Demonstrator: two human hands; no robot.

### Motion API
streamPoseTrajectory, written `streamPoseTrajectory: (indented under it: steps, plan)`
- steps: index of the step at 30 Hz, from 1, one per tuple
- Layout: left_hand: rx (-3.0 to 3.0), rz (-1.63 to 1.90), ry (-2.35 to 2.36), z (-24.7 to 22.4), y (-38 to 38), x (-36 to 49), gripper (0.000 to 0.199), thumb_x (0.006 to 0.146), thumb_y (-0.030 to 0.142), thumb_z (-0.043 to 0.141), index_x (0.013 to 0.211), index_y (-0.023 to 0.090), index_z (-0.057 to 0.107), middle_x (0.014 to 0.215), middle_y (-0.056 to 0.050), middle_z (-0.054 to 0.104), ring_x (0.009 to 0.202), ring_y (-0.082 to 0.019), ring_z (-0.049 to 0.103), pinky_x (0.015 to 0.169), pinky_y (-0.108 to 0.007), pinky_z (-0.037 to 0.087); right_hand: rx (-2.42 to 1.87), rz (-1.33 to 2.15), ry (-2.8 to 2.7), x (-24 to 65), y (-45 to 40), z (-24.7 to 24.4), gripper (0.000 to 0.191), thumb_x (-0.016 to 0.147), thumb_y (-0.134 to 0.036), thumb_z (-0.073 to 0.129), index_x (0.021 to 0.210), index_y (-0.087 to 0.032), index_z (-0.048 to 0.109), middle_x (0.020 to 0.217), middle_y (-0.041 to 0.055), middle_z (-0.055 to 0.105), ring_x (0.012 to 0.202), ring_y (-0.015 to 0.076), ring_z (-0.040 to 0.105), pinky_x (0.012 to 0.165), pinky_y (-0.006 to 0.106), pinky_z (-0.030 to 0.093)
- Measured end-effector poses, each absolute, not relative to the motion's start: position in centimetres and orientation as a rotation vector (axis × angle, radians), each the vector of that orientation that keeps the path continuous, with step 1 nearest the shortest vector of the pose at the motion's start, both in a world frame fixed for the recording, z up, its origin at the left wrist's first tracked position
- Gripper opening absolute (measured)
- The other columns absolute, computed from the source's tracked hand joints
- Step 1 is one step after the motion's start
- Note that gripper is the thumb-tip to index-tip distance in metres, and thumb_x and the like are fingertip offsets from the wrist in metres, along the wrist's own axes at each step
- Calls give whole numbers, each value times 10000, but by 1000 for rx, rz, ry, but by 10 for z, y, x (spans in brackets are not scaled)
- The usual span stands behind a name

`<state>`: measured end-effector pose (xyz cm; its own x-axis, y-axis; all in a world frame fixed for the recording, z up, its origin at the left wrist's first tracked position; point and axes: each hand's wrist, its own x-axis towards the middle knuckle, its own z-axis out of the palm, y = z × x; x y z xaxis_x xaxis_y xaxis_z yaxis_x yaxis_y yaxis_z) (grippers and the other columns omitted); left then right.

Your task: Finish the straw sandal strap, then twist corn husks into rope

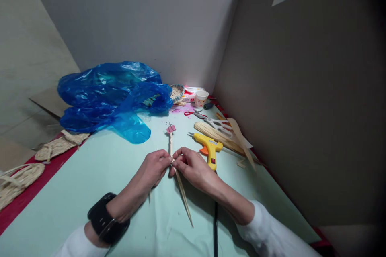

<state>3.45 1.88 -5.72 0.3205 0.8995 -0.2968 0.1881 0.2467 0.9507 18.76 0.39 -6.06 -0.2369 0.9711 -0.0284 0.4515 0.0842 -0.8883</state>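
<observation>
A pale braided straw strip (171, 144) runs from a pink binder clip (171, 129) down to my fingers at the middle of the table. My left hand (157, 165) pinches the strip from the left, thumb and forefinger together. From the right, my right hand (189, 164) grips it at the same spot, its fingertips touching those of my left hand. Loose straw ends (183, 196) trail below my hands toward the near edge. Just right of my right hand lies a yellow glue gun (212, 146) with an orange trigger.
A blue plastic bag (111, 88) fills the back left. Scissors (221, 125), a straw bundle (217, 136), a paper cup (201, 98) and a small woven basket (177, 93) stand behind. Woven straw soles (21, 182) lie at the left edge. A black cord (215, 229) runs toward me.
</observation>
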Motion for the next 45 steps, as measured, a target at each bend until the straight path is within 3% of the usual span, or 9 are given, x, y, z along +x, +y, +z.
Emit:
streamPoseTrajectory:
  steps: [6, 12, 20, 25, 29, 33, 35, 40, 45]
  plan:
    - [1292, 709, 1219, -54, 19, 34, 149, 718, 273, 577, 637, 178, 493, 450, 114, 301, 402, -47, 208, 400, -197, 117, -1607, 669, -1991, 187, -7, -40, 156, 841, -134, 510, 765, -154, 645, 731, 73, 658, 651, 167, 525, 613, 299, 257]
    - [1259, 717, 1220, -55, 17, 37, 154, 704, 251, 555, 614, 189, 447, 449, 113, 317, 402, -47, 242, 414, -197, 131, -1631, 37, -2294, 172, -26, -48, 117, 864, -157, 495, 866, -162, 612, 803, 68, 627, 670, 194, 557, 530, 321, 192]
    - [1153, 714, 1127, -62, 15, 26, 181, 752, 335, 576, 707, 181, 492, 502, 106, 362, 413, -49, 247, 430, -204, 162, -1108, -359, -2602, 161, -38, -62, 162, 856, -43, 483, 932, -76, 622, 838, 112, 628, 720, 235, 565, 512, 329, 350]
    - [1128, 724, 1105, -60, 13, 24, 169, 706, 286, 635, 751, 173, 516, 540, 90, 436, 451, -60, 355, 466, -192, 217, -1244, 56, -2415, 170, -28, -47, 183, 882, -191, 489, 864, -125, 658, 836, 89, 658, 713, 202, 569, 624, 322, 403]
    - [1115, 685, 1085, -53, 11, 25, 194, 710, 311, 640, 784, 162, 540, 563, 67, 512, 463, -60, 397, 473, -179, 240, -1535, 634, -1951, 184, -9, -38, 229, 890, -274, 507, 1023, -142, 639, 850, 66, 668, 738, 170, 582, 674, 280, 393]
    - [1084, 666, 1061, -43, 10, 27, 291, 633, 279, 714, 812, 174, 509, 598, 56, 562, 514, -73, 464, 490, -174, 285, -1383, 1131, -1954, 190, 5, -42, 176, 877, -313, 539, 788, -169, 584, 679, 3, 595, 637, 135, 518, 580, 242, 355]
    - [1073, 649, 1040, -39, 9, 29, 332, 609, 260, 733, 830, 177, 499, 610, 47, 587, 527, -81, 489, 497, -177, 304, -1340, 1205, -1957, 191, 7, -44, 207, 889, -312, 520, 735, -175, 531, 682, -2, 587, 615, 123, 528, 567, 227, 373]
    - [1103, 638, 998, -37, 11, 25, 311, 656, 278, 719, 835, 192, 480, 589, 56, 583, 462, -57, 414, 477, -177, 261, -1235, 1458, -1937, 196, 11, -42, 183, 932, -360, 466, 868, -191, 497, 689, -26, 568, 473, 87, 483, 475, 203, 370]
    - [1177, 594, 1018, -42, 13, 17, 273, 745, 342, 652, 922, 185, 515, 691, 16, 638, 431, -47, 309, 460, -197, 170, -1244, 1169, -2033, 198, 17, -41, 263, 919, -299, 505, 709, -160, 581, 679, -11, 561, 646, 110, 486, 607, 216, 340]
